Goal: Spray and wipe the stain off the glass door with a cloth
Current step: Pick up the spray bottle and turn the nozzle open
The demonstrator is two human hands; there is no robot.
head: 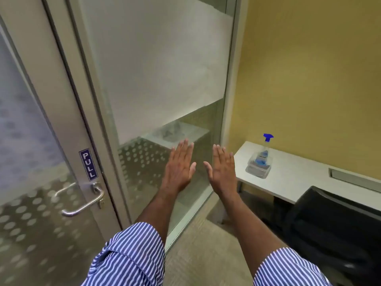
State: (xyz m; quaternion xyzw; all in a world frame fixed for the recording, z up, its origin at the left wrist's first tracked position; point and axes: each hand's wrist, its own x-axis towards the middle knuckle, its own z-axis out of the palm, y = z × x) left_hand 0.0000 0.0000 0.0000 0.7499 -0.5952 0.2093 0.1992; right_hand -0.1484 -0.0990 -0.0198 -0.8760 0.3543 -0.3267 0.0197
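Striped sleeves, both hands flat and empty: left hand, right hand. Glass door frosted, dotted low; spray bottle clear, blue-capped, on tabletop.

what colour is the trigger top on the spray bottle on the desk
Blue, on a clear spray bottle; seen in the head view.

A white rectangular table is set against the yellow wall. A clear plastic spray bottle with a blue trigger head is stood upright near its left end, and a long grey slot is recessed along its back edge.
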